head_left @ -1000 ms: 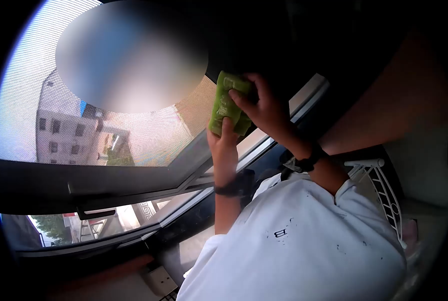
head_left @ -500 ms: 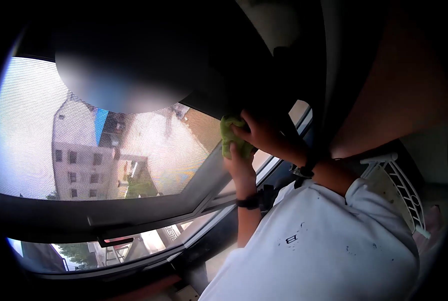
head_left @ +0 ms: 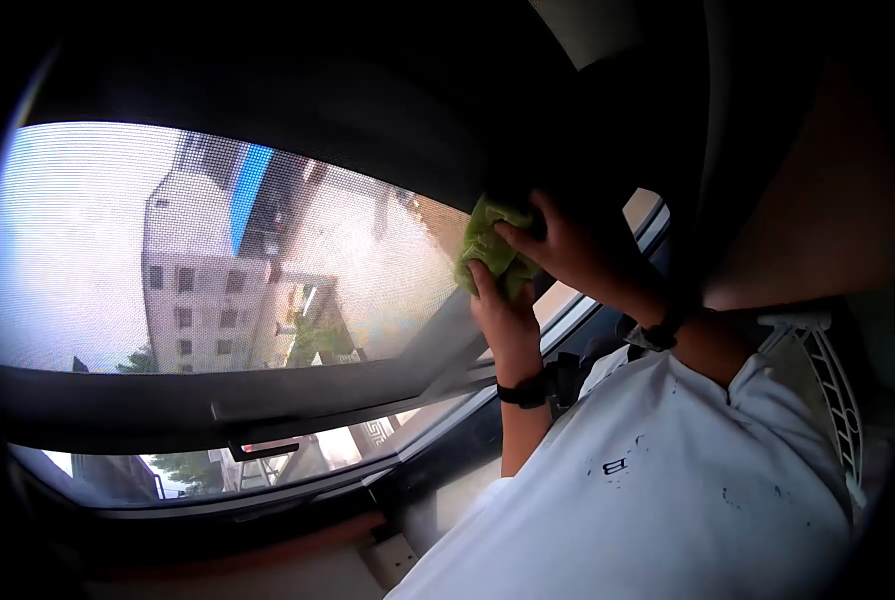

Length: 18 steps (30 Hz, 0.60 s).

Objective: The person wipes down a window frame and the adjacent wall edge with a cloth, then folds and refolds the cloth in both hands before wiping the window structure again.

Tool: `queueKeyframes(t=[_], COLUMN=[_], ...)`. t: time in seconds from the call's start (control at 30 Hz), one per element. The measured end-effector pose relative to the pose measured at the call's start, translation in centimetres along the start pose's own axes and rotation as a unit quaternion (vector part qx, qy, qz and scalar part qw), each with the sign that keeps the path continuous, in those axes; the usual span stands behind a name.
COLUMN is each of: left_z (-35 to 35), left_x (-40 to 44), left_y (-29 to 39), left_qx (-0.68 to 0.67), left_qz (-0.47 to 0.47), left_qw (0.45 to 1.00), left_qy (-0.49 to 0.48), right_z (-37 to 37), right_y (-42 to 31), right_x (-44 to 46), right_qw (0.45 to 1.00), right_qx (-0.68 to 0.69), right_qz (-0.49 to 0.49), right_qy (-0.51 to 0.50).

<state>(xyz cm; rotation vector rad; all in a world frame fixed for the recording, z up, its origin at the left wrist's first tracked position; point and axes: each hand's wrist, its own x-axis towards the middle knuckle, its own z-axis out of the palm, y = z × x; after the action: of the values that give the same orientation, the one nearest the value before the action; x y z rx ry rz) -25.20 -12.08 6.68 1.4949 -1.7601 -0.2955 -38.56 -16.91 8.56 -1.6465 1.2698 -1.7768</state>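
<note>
A folded green cloth (head_left: 487,245) is held up between both hands, beside the dark frame of a screened window (head_left: 257,250). My left hand (head_left: 505,318) grips its lower part, thumb pressed on the front face. From the right, my right hand (head_left: 552,240) pinches the upper part, its thumb also lying over the cloth. The remaining fingers of both hands are mostly hidden behind it. Dark bands circle both wrists.
A dark window handle (head_left: 265,452) sits on the lower frame. White metal rack bars (head_left: 835,400) stand at the right, beside the white shirt (head_left: 627,490). A socket plate (head_left: 395,558) shows at the bottom. Buildings appear through the screen.
The view has shifted, so the window scene sits differently. Both hands and the green cloth appear farther right and lower than a second ago, and the cloth looks more bunched.
</note>
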Motion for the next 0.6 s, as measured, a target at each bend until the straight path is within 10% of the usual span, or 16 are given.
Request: queueKeyframes(t=[0.07,0.13,0.6], left_z=[0.5,1.2,3.5], left_x=[-0.4,0.2,1.2], left_y=[-0.7,-0.7,-2.2], left_qx=[-0.026,-0.49,-0.683], left_qz=[0.022,-0.233,-0.371], left_qw=[0.999,0.84,0.628], left_qy=[-0.013,-0.033,-0.036], right_z=[0.0,0.1,0.7], right_y=[0.6,1.0,1.9], right_x=[-0.4,-0.3,-0.2], right_qw=[0.997,0.995,0.987], right_qx=[-0.011,-0.02,0.016], right_qz=[0.063,0.084,0.107], right_qy=[-0.031,-0.041,-0.114])
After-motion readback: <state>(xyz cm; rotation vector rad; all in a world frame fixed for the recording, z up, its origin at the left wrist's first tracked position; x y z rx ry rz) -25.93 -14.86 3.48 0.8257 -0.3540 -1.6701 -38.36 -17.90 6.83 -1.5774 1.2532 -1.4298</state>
